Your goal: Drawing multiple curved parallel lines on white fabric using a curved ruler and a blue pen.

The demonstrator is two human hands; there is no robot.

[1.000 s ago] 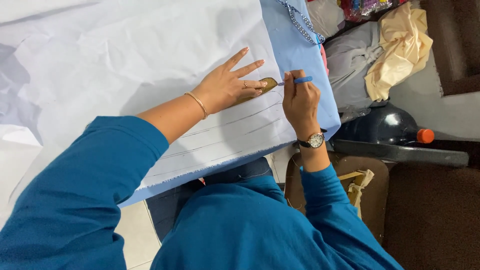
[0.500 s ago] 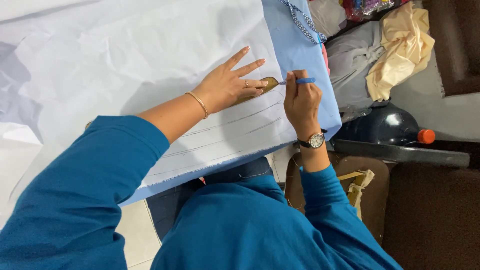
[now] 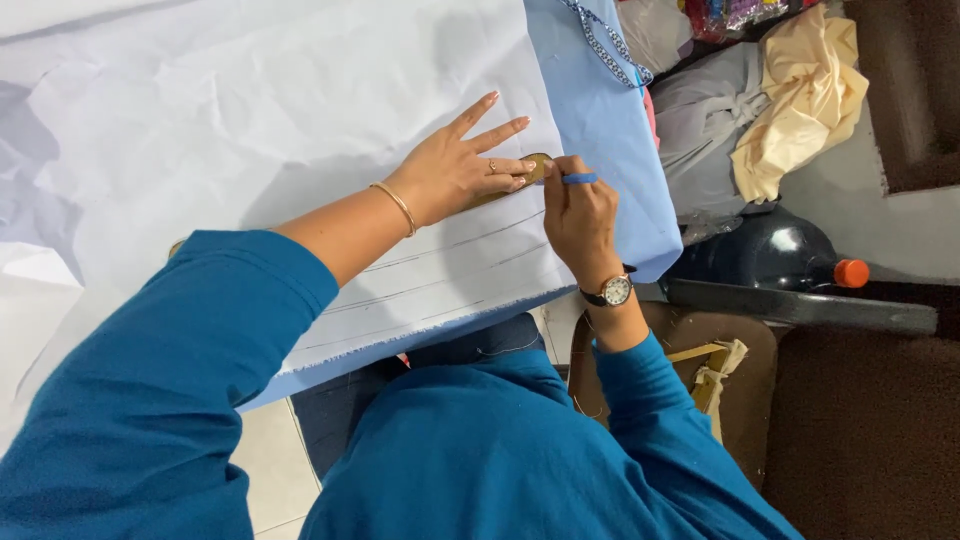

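Line-marking step: left hand (image 3: 455, 175) lies open, pinning wooden ruler (image 3: 535, 168) on white fabric (image 3: 250, 110); right hand (image 3: 578, 215) grips blue marker (image 3: 578, 179) beside the ruler's tip. Next stroke needs the ruler steady.

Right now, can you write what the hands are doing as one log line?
left hand: flat on wooden ruler | right hand: grip on blue pencil | under: white fabric

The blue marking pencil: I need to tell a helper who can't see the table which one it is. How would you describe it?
Start at the white fabric spread over the blue-covered table. Near its right edge, the right hand with the wristwatch pinches the blue marking pencil. It is thin and blue, unlike the brown wooden ruler under the left hand.
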